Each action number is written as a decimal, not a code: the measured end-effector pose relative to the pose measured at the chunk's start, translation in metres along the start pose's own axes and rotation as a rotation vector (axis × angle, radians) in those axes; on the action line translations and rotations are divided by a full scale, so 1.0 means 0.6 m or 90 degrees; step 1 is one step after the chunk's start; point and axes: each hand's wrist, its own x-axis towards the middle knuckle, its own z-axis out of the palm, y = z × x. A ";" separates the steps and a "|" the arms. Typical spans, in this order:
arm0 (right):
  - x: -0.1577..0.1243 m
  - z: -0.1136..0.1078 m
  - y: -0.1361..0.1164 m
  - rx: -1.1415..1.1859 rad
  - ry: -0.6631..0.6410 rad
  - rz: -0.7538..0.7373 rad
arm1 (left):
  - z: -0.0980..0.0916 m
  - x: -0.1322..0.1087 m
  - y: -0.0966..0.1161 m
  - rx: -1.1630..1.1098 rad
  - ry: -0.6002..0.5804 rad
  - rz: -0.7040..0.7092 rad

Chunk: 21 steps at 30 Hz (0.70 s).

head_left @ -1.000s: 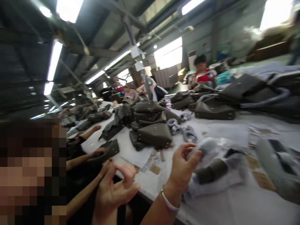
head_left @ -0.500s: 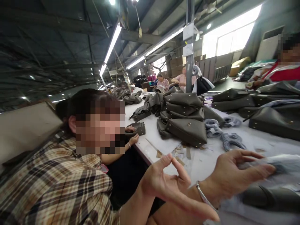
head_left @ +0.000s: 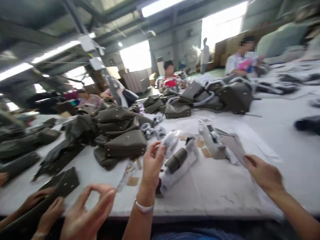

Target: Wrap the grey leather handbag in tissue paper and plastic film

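My left hand (head_left: 151, 163), with a bracelet at its wrist, pinches a crumpled clear plastic wrapper (head_left: 171, 141) above the table. Just beyond its fingers lies a dark olive rolled leather piece (head_left: 177, 160) on white wrapping. At the right, my right hand (head_left: 263, 173) has its fingertips closed on the edge of a thin grey-brown sheet (head_left: 235, 146). Beside that sheet stands a grey tape dispenser (head_left: 214, 143). A co-worker's hand (head_left: 87, 213) at the lower left makes a ring of thumb and finger, apart from my hands.
Olive handbags (head_left: 126, 145) are piled left of centre, with more handbags (head_left: 235, 96) farther back. Wrapped handle rings (head_left: 148, 130) lie by the pile. Another person's hands hold a dark bag (head_left: 66, 183) at far left. Brown card pieces (head_left: 132, 181) lie on the white table (head_left: 200, 203).
The view has swung right and down, away from the co-worker in plaid. My right hand has come into view at the sheet. My left hand still holds clear plastic.
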 end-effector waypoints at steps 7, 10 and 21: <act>-0.075 0.011 0.013 -0.031 -0.024 -0.002 | 0.037 0.033 -0.033 0.002 -0.076 0.050; -0.075 0.013 0.006 -0.113 -0.012 -0.060 | 0.031 0.033 -0.030 0.000 -0.053 0.034; -0.136 0.046 0.006 -0.090 -0.263 -0.195 | 0.039 0.031 -0.029 -0.037 -0.049 0.031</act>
